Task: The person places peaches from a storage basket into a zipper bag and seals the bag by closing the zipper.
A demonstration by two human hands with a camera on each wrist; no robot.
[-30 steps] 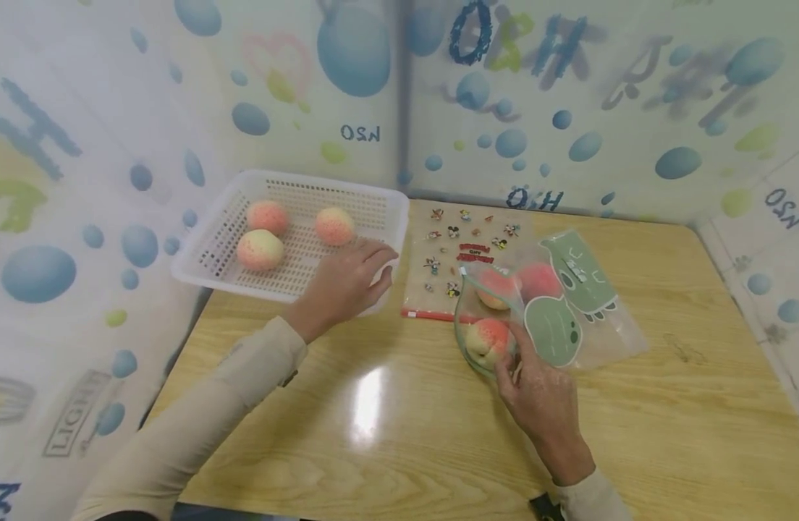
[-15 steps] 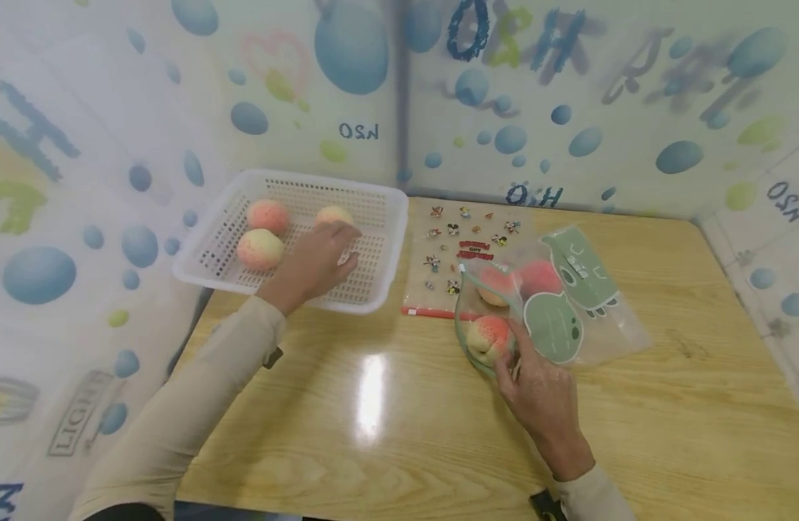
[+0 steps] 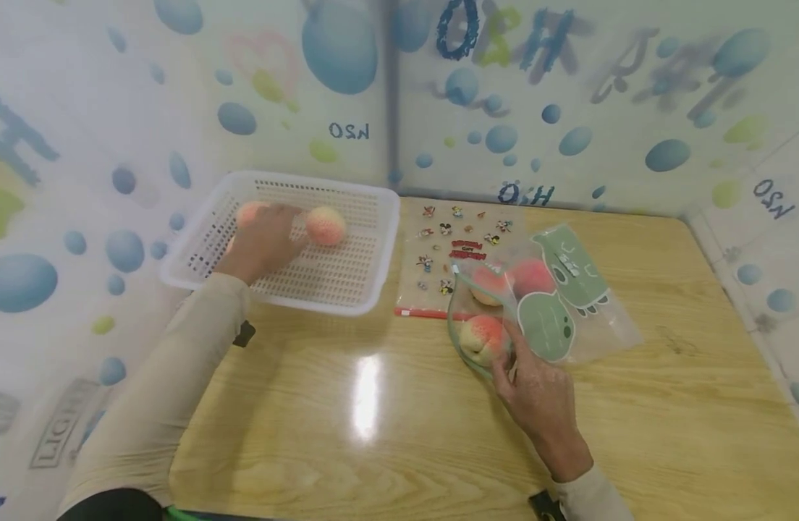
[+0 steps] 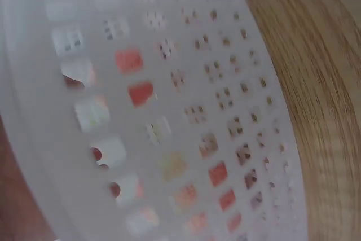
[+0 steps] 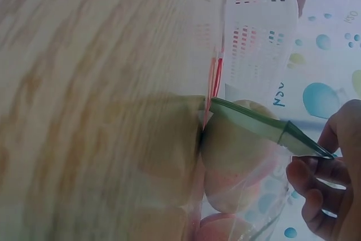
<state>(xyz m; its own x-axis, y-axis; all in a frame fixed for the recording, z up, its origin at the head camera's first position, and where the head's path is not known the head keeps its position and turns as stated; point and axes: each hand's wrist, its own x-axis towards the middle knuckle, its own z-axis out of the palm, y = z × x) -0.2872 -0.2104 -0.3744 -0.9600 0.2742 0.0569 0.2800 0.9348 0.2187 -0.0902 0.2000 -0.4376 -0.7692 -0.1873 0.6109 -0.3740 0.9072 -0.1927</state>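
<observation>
My left hand (image 3: 265, 242) is over the left part of a white plastic basket (image 3: 372, 293), its fingers and thumb spread toward a peach (image 3: 326, 226). Under it, two more peaches are mostly hidden; the edge of one peach (image 3: 248, 213) shows past the knuckles. Through the basket wall (image 4: 34, 83) in the left wrist view, red and yellow patches of fruit appear. My right hand (image 3: 539, 394) pinches the green-edged mouth of a clear zip bag (image 3: 611, 325) printed with a green cartoon animal. Inside this bag lie a peach (image 3: 483, 339) near the mouth and two others deeper in.
A second clear zip bag (image 3: 415, 289) with small cartoon figures and a red slider strip lies flat between the basket and the green bag, partly under the latter. All stand on a wooden table (image 3: 295, 434) against patterned walls (image 3: 438, 87).
My left hand has moved left across the basket, from its right side past one peach to over the two left peaches. My right hand keeps its hold on the bag's mouth.
</observation>
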